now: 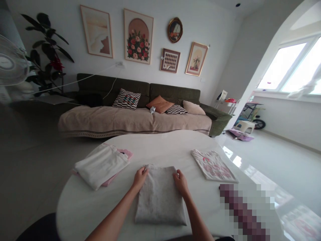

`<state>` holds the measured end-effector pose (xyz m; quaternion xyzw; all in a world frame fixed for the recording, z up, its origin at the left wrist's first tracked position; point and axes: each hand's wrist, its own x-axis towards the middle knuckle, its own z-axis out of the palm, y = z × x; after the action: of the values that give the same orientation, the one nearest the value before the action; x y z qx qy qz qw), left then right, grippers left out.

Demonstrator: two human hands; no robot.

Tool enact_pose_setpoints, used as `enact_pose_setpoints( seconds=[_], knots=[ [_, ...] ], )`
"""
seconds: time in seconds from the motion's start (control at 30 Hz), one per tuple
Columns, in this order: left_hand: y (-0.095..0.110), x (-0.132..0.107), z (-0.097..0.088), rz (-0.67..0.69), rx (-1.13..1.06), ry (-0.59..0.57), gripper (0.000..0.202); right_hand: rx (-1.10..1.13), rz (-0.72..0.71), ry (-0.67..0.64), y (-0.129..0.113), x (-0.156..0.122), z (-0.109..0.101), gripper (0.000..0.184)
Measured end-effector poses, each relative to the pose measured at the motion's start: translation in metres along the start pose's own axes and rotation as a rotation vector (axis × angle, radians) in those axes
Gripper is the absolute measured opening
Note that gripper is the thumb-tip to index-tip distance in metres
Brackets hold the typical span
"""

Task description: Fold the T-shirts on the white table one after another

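A folded grey garment (159,197) lies flat on the round white table (160,144) right in front of me. My left hand (139,177) pinches its far left corner, fingers closed on the cloth. Over at the far right corner, my right hand (181,182) grips the fabric the same way. Both forearms reach in from the bottom edge.
A folded white garment (101,164) lies on a pink one (125,154) at the table's left. A folded white printed shirt (213,165) lies at the right. A blurred patch (247,211) covers the near right. Behind stand a sofa (135,113), a fan (11,65) and a plant (46,50).
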<state>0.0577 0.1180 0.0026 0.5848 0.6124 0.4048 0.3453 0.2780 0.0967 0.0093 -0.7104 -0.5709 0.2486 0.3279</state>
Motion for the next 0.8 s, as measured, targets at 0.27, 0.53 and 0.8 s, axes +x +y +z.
enact_pose_setpoints(
  seconds=[0.27,0.53,0.8],
  knots=[
    [0.006,0.017,0.003,0.038,0.188,0.13,0.02,-0.141,-0.008,0.042,-0.004,0.011,0.001,0.03],
    [0.014,-0.004,0.01,0.284,0.443,0.153,0.043,-0.404,-0.133,0.087,-0.024,-0.008,0.016,0.053],
    [0.006,-0.023,0.017,0.351,0.616,-0.184,0.057,-0.487,-0.19,-0.156,-0.01,-0.012,0.036,0.059]
  ],
)
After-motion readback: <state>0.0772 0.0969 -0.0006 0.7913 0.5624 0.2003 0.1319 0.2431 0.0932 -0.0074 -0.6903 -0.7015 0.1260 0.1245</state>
